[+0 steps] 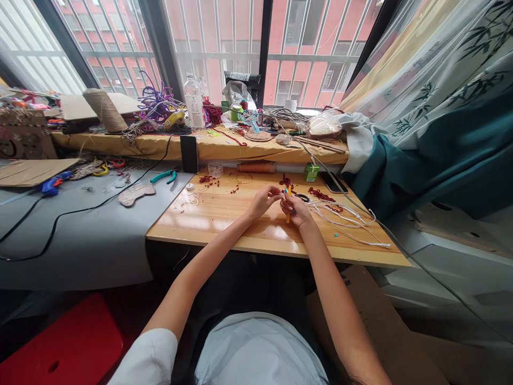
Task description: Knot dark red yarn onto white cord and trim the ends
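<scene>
Left forearm [218, 250]: runs from near left to far right, elbow slightly bent. Left hand [262, 201]: placed at the far end of the forearm, fingers bent and directed right. Right forearm [325, 267]: runs from near right to far left. Right hand [297, 210]: fingers curled in a grip. The hands are positioned just beside each other; fingertip contact cannot be determined.

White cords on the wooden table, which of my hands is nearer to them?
Your right. The right hand is just to the left of the white cords; the left hand is farther left, on the far side of the right hand.
</scene>
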The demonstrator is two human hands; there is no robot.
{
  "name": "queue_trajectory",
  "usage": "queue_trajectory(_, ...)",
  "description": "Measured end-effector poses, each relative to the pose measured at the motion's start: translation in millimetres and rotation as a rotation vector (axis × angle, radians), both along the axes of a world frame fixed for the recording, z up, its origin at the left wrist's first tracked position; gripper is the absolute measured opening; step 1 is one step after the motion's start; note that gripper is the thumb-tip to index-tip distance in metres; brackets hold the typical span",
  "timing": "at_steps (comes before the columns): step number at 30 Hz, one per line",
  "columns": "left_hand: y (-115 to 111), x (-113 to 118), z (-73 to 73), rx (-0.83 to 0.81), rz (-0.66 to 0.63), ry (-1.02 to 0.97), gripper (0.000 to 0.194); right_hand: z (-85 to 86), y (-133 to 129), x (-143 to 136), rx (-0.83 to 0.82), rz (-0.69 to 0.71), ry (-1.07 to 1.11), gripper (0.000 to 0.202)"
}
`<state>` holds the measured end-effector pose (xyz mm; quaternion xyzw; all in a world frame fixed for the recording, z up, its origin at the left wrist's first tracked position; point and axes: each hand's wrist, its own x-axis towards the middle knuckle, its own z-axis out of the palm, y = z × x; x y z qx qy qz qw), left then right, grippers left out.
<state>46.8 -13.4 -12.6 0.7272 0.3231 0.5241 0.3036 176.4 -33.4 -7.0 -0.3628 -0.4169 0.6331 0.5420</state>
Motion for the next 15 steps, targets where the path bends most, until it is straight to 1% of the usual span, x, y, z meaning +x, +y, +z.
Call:
queue_trajectory(11,2.0,-0.5,-5.3,0.098,0.084,0.043,0.003,1.2,-3.0,-2.3,-0.035,0.036,-0.006,0.038)
queue_trajectory(15,1.3,1.0,-8.0,0.101,0.087,0.057,0.006,1.0,-4.1,-3.1,-0.041,0.033,-0.020,0.040)
